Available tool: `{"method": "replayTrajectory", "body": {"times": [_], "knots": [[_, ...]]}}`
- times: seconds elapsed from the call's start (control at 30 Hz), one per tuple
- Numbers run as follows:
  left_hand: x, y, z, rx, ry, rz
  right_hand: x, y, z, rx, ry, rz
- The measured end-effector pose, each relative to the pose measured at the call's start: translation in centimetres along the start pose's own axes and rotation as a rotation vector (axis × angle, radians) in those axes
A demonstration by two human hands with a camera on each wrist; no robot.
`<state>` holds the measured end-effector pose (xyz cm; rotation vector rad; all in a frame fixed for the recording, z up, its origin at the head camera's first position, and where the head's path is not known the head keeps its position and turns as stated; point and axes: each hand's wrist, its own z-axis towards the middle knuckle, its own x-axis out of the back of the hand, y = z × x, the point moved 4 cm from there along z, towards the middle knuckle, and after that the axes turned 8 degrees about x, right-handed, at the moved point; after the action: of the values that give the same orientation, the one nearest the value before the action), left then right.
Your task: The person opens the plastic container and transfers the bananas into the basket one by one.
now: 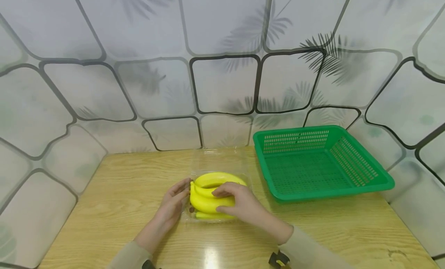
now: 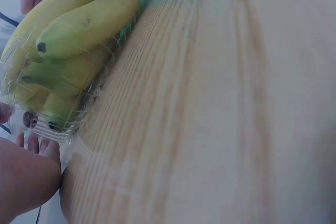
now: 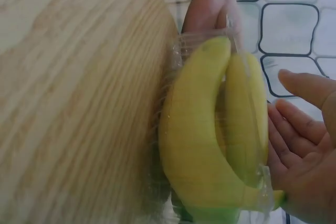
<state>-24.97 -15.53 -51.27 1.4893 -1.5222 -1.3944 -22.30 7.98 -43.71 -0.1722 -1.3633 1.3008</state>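
Note:
Several yellow bananas (image 1: pixel 208 204) lie in a clear plastic clamshell box (image 3: pixel 181 45) on the table; its transparent lid (image 1: pixel 219 160) stands raised at the back. My left hand (image 1: pixel 171 205) rests against the box's left end, fingers extended, near the banana tips. Over the right part of the bananas is my right hand (image 1: pixel 240 201), its thumb and fingers spread and bent slightly. In the right wrist view the right hand (image 3: pixel 307 150) shows relaxed fingers beside the bananas, with the thumb apart. Whether those fingers touch the fruit is hard to tell.
A green plastic basket (image 1: pixel 313 194) with slotted walls stands to the right of the box. Both sit on a wood-grain table (image 1: pixel 114 199). Behind and beside it rises a patterned pale wall covering (image 1: pixel 226 83).

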Motion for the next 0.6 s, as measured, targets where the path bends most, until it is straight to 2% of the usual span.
{"method": "replayTrajectory", "body": {"times": [0.27,0.6], "knots": [[-0.03,-0.14,0.09,0.005,0.016,-0.015,0.25,0.05,-0.13,0.001,-0.093,-0.089],[-0.1,-0.06,0.14,0.005,0.036,-0.012,-0.02,0.01,-0.16,0.05,-0.076,-0.204]]}}
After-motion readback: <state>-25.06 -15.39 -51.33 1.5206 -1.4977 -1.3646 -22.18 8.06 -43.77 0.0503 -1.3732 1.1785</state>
